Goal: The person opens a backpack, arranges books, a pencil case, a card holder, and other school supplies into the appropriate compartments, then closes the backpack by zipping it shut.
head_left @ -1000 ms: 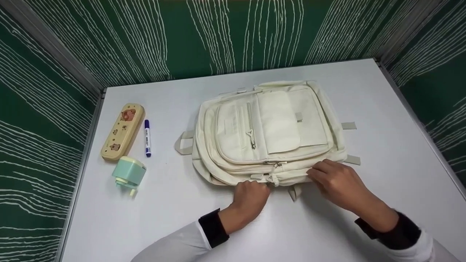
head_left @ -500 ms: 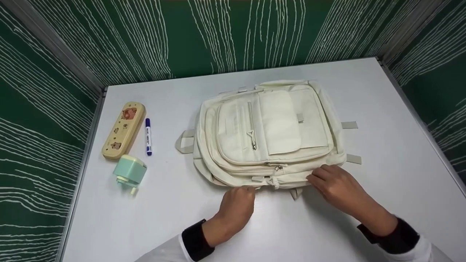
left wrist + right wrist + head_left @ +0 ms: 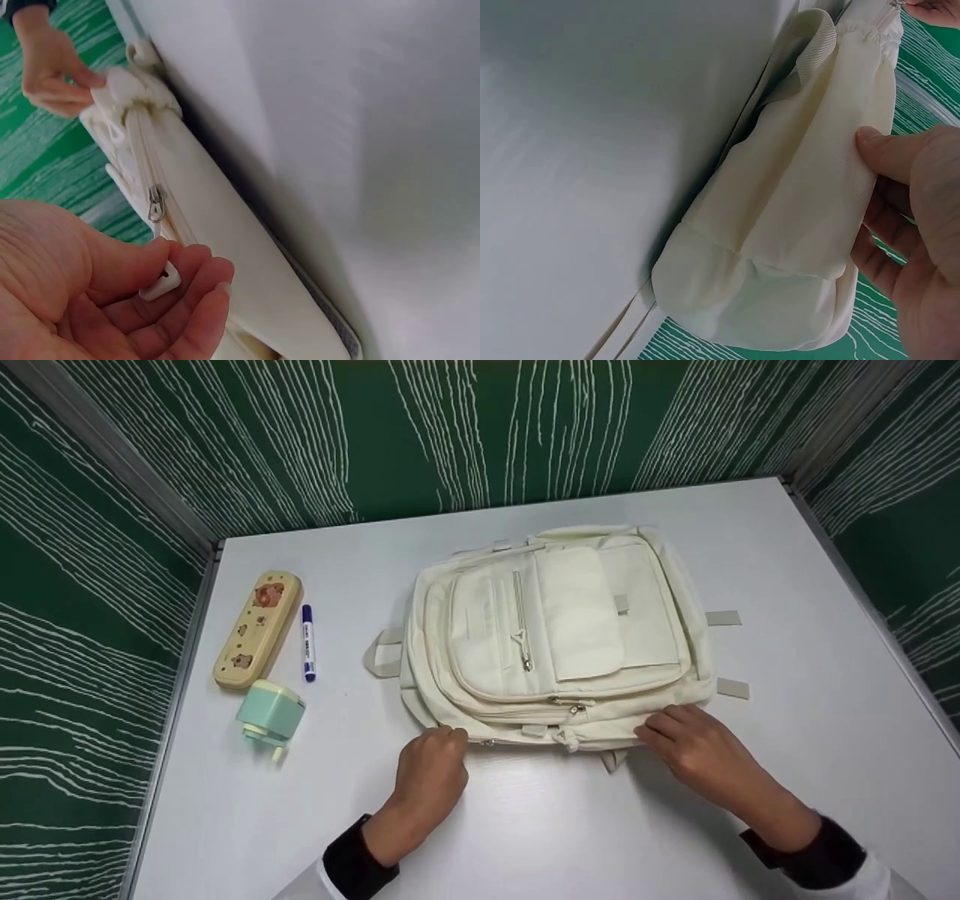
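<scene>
A cream backpack lies front side up on the white table, its top handle pointing left. At the near side my left hand pinches the cord pull of a zipper. The metal slider sits just beyond the fingers in the left wrist view, and a gap in the seam shows past the hand. Further right, my right hand grips the bag's near side edge. In the right wrist view its thumb presses on the side pocket fabric, with the other fingers behind.
On the left lie a yellow pencil case with animal pictures and a blue-capped marker. A mint green pencil sharpener with a crank stands in front of them. Green panels with white streaks border the table.
My left hand has moved left along the backpack's near side, away from the right hand, and the slider now shows beside it. The right hand keeps its grip on the side edge.
</scene>
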The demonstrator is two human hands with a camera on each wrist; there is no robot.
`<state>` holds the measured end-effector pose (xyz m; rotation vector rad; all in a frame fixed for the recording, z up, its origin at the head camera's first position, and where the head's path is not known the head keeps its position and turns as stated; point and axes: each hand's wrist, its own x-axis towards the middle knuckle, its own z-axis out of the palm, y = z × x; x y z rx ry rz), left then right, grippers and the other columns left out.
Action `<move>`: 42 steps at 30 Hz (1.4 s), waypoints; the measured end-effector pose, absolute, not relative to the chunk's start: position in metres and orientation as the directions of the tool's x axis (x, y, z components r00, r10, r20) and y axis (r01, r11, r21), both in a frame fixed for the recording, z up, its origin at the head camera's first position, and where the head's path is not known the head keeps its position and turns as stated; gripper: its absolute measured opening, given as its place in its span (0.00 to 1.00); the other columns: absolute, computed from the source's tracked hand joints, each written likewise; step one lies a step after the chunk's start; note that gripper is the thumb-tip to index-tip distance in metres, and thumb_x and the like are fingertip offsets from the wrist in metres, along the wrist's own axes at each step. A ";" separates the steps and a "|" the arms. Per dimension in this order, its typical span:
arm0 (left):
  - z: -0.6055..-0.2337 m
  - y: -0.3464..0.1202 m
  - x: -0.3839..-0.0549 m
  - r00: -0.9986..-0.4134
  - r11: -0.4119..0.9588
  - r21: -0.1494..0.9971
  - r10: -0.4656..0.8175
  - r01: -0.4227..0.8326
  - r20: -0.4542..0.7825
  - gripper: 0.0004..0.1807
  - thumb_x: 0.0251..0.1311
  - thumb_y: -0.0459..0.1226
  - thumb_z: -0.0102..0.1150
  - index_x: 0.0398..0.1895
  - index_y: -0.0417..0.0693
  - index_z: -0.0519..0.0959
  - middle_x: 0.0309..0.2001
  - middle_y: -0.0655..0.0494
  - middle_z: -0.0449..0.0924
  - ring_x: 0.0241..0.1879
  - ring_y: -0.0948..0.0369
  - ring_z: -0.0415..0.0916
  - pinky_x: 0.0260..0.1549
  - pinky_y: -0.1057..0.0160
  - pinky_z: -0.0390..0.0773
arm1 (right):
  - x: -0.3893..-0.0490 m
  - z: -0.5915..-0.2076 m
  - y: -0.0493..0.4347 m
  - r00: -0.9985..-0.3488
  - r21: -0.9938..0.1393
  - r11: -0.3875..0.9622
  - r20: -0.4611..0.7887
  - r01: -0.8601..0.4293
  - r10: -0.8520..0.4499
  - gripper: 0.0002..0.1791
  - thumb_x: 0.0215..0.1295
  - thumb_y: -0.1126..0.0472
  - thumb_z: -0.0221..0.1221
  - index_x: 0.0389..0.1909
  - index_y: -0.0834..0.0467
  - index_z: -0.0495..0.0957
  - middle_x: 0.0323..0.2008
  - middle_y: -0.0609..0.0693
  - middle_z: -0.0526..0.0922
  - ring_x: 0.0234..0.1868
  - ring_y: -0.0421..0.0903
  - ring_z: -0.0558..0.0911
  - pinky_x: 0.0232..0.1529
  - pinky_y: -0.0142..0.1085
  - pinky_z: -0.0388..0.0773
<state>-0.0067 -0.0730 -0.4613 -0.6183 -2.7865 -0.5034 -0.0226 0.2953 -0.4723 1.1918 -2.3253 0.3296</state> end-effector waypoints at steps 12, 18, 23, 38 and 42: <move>-0.451 -0.117 -0.030 -0.941 0.914 0.299 0.193 0.275 0.277 0.13 0.41 0.13 0.62 0.20 0.37 0.81 0.17 0.50 0.76 0.18 0.56 0.72 0.15 0.57 0.73 | -0.020 -0.465 0.305 -0.512 -0.004 0.599 0.522 -0.801 -0.682 0.29 0.86 0.63 0.38 0.34 0.66 0.87 0.33 0.53 0.83 0.36 0.52 0.82 0.39 0.45 0.80; -0.456 -0.131 -0.048 -0.956 0.919 0.324 0.143 0.224 0.257 0.13 0.45 0.14 0.62 0.29 0.34 0.86 0.23 0.45 0.82 0.24 0.49 0.81 0.21 0.51 0.80 | -0.019 -0.464 0.309 -0.530 -0.017 0.610 0.514 -0.793 -0.675 0.30 0.87 0.61 0.38 0.35 0.67 0.87 0.33 0.53 0.83 0.37 0.52 0.82 0.41 0.45 0.80; -0.462 -0.134 -0.055 -0.959 0.924 0.321 0.129 0.209 0.254 0.11 0.46 0.15 0.62 0.27 0.35 0.85 0.23 0.45 0.83 0.24 0.48 0.82 0.20 0.50 0.79 | -0.020 -0.467 0.310 -0.535 -0.018 0.615 0.513 -0.789 -0.671 0.29 0.86 0.62 0.39 0.35 0.66 0.87 0.33 0.53 0.84 0.37 0.52 0.82 0.40 0.46 0.81; -0.456 -0.110 -0.001 -0.918 0.890 0.270 0.301 0.368 0.259 0.10 0.43 0.17 0.68 0.23 0.37 0.84 0.21 0.50 0.78 0.25 0.57 0.69 0.24 0.61 0.66 | -0.034 -0.468 0.336 -0.612 -0.031 0.689 0.490 -0.724 -0.621 0.16 0.43 0.80 0.71 0.37 0.66 0.87 0.34 0.59 0.85 0.36 0.59 0.84 0.32 0.51 0.80; -0.456 -0.100 0.011 -0.897 0.841 0.324 0.369 0.434 0.244 0.12 0.40 0.15 0.65 0.22 0.38 0.83 0.22 0.51 0.78 0.26 0.60 0.66 0.26 0.63 0.65 | -0.044 -0.468 0.341 -0.624 -0.017 0.708 0.488 -0.706 -0.610 0.16 0.43 0.79 0.73 0.37 0.66 0.87 0.35 0.60 0.86 0.36 0.60 0.84 0.30 0.51 0.80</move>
